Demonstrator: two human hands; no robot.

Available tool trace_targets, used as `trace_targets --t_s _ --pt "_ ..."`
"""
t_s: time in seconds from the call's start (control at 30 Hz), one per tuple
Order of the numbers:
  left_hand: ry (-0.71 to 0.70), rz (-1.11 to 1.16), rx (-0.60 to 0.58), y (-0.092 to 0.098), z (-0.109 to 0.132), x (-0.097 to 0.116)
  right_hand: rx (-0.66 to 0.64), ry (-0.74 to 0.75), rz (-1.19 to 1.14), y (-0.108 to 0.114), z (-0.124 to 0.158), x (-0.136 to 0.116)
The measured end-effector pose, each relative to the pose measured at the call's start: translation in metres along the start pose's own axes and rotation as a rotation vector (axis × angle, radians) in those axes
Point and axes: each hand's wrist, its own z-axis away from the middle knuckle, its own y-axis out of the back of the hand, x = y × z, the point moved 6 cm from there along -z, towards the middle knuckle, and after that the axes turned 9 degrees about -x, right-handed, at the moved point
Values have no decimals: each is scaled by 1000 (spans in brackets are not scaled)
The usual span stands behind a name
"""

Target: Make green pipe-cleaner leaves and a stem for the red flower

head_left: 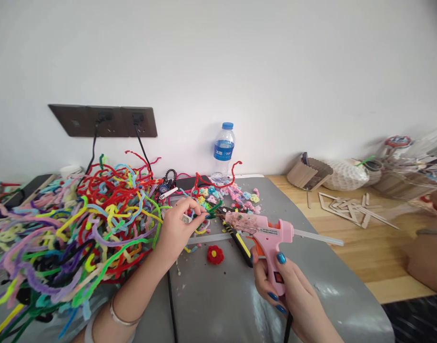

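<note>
Over the table (207, 305), the right hand (291, 290) grips a glue gun (279, 233), the left hand (180, 225) a green strand (215, 208) (apparently half-hidden).

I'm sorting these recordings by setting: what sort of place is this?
Probably a craft work table, though I can't tell whether in a studio or a home. The signs: a heap of coloured pipe cleaners, a pink glue gun in the right hand, and a fuzzy red flower.
</note>
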Motion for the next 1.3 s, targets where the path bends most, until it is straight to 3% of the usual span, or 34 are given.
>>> trace_targets --t_s 0.2,0.53,1.07,1.3 --pt "-37 -33 7 0 0 4 -48 22 -3 3 -3 5" --pt "-42 -24 16 1 -1 4 -2 -5 45 7 -3 7" --pt "5 -19 22 2 -1 3 61 -48 53 -6 2 -14" --pt "16 7 27 3 -1 2 65 -53 37 -1 1 -6"
